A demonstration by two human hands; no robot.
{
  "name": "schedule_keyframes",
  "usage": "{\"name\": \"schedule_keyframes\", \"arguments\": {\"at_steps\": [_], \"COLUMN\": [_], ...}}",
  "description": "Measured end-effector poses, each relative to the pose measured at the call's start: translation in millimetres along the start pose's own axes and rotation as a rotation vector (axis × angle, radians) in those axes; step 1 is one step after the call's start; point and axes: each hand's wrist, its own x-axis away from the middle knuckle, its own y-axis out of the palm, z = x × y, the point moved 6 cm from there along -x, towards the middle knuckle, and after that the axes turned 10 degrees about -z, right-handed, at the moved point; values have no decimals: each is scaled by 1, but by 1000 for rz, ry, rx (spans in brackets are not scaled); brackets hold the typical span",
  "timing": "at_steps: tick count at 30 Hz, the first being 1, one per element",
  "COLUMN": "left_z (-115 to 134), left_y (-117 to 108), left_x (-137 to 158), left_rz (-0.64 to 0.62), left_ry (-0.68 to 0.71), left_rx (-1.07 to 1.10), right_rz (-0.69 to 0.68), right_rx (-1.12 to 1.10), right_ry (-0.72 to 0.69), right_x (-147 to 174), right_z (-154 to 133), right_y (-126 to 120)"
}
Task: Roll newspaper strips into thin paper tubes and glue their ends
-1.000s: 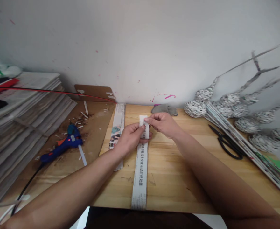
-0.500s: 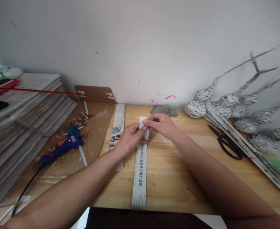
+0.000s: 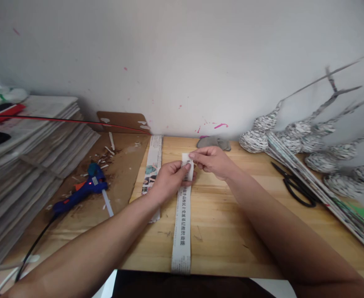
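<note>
Newsprint strip (image 3: pixel 182 223) runs front to back on the wooden tabletop (image 3: pixel 223 231), reaching its front edge. Woven gourd-like forms (image 3: pixel 254 141) sit at right, contents, if any, hidden. Left hand (image 3: pixel 172 177) and right hand (image 3: pixel 212 160) pinch the strip's far end; working that end seems the step underway, the next move calling for steady fingertips.

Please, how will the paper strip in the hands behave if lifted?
The paper strip is probably floppy, as it seems to bend over the near edge of the table. Looking thin, it likely weighs little and may tear easily.
</note>
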Motion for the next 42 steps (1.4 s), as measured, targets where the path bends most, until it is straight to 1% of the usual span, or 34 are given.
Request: {"name": "schedule_keyframes", "arguments": {"at_steps": [3, 9, 15, 21, 27, 33, 38, 42], "left_z": [-2, 1, 3, 1, 4, 4, 2, 2], "left_y": [-2, -2, 0, 1, 3, 3, 1, 3], "left_x": [-1, 1, 2, 2, 3, 4, 3, 2], "left_rz": [10, 29, 32, 27, 32, 13, 53, 30], "left_ry": [2, -3, -10, -30, -27, 13, 24, 15], "left_rx": [14, -19, -5, 5, -20, -109, -65, -23], "right_rz": [20, 41, 70, 52, 78, 64, 16, 10], "right_rx": [-33, 13, 31, 7, -5, -24, -51, -58], "right_ry": [11, -19, -8, -32, -55, -55, -59, -53], "right_x": [0, -1, -1, 1, 0, 2, 2, 3], "right_z": [1, 1, 2, 2, 1, 0, 2, 1], "right_y": [-1, -1, 0, 2, 5, 11, 20, 21]}}
